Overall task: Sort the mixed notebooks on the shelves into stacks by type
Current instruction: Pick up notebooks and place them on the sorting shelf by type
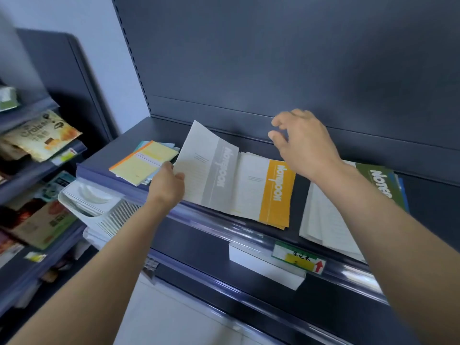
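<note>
On the dark shelf [249,235] my left hand [168,185] grips the left edge of a grey-banded notebook [206,168], whose far corner lifts off the shelf. It overlaps a yellow-banded notebook [271,192] lying on a small stack. My right hand [298,143] hovers above the yellow notebook's far edge, fingers loosely spread and holding nothing. At the left lies a stack of small pale-yellow exercise books [144,163]. To the right, partly under my right forearm, is a stack with a green-banded notebook [380,183] and white pages [328,220].
A price label with a red arrow [298,260] and a white card [266,267] hang on the shelf's front rail. Snack packets [42,138] fill the shelves at the left. White trays [89,197] sit below the shelf's left end. The dark back panel [273,58] rises behind.
</note>
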`<action>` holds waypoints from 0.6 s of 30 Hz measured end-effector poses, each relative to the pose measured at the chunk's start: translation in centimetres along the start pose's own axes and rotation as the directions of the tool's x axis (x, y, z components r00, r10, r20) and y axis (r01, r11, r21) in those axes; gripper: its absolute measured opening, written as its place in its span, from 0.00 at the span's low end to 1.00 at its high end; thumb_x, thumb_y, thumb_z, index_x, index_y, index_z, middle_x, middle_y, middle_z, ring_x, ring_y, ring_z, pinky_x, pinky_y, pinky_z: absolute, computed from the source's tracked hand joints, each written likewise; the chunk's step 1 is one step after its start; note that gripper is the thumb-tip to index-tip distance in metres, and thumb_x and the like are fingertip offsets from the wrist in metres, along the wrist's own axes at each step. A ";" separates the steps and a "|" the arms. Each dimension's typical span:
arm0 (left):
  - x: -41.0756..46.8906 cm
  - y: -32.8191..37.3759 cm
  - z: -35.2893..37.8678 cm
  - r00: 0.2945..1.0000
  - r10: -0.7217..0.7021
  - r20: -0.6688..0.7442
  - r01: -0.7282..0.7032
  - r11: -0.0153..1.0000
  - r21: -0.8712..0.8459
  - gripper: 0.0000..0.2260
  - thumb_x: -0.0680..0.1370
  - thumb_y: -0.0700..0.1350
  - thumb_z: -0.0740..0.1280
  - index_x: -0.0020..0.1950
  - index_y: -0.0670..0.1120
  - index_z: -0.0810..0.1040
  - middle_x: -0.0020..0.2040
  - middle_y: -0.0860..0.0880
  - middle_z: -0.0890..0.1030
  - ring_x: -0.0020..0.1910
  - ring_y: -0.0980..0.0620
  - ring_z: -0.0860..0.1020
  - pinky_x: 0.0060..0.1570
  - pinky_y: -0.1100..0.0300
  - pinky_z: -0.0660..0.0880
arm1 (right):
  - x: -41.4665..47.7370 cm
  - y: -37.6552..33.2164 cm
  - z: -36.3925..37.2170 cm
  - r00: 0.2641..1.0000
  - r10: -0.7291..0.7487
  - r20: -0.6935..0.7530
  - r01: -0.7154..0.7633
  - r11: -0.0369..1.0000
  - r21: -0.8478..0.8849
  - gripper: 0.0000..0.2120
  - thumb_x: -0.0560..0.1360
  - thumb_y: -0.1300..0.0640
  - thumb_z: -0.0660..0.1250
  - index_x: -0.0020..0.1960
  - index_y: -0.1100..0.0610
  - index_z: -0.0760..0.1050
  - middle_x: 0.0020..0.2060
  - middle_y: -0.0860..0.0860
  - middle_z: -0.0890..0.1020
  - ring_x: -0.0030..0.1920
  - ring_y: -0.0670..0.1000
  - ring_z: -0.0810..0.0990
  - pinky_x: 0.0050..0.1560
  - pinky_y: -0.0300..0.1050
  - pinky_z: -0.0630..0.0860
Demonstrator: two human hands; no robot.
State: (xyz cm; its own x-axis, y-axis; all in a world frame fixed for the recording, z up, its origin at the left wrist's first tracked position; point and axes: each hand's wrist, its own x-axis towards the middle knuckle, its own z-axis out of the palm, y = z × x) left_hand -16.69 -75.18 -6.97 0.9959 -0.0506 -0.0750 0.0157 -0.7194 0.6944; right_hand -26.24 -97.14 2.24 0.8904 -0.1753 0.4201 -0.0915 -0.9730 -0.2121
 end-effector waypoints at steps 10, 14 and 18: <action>7.2 -1.4 -1.1 0.973 0.155 0.171 -0.208 0.910 0.360 0.14 0.79 0.45 0.63 0.58 0.37 0.70 0.57 0.38 0.76 0.56 0.38 0.75 0.49 0.52 0.71 | 4.5 -7.8 0.6 0.996 0.067 -0.060 -0.072 0.994 -0.083 0.13 0.80 0.53 0.58 0.60 0.57 0.72 0.54 0.54 0.77 0.56 0.55 0.72 0.56 0.51 0.69; 8.6 -1.7 -0.9 0.936 0.281 0.214 -0.353 0.763 0.542 0.19 0.77 0.50 0.66 0.61 0.39 0.70 0.59 0.41 0.74 0.57 0.42 0.73 0.51 0.53 0.71 | 5.8 -10.7 1.3 0.994 0.086 -0.073 -0.093 0.991 -0.098 0.13 0.79 0.53 0.59 0.61 0.57 0.72 0.55 0.54 0.77 0.57 0.55 0.72 0.57 0.50 0.67; 9.9 -1.7 -3.2 0.856 0.472 0.213 -0.500 0.648 0.575 0.19 0.78 0.50 0.65 0.62 0.40 0.68 0.60 0.42 0.72 0.59 0.42 0.71 0.54 0.52 0.69 | 6.9 -13.9 1.9 0.993 0.076 -0.088 -0.084 0.992 -0.095 0.14 0.79 0.53 0.59 0.62 0.57 0.72 0.57 0.54 0.76 0.58 0.55 0.71 0.58 0.50 0.66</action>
State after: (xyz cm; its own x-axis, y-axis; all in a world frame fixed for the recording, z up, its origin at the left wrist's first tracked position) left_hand -6.59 -72.23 -6.62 0.8406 -0.5302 0.1110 -0.5391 -0.8389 0.0757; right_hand -17.94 -84.58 6.38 0.8380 -0.2613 0.4791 -0.2080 -0.9646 -0.1623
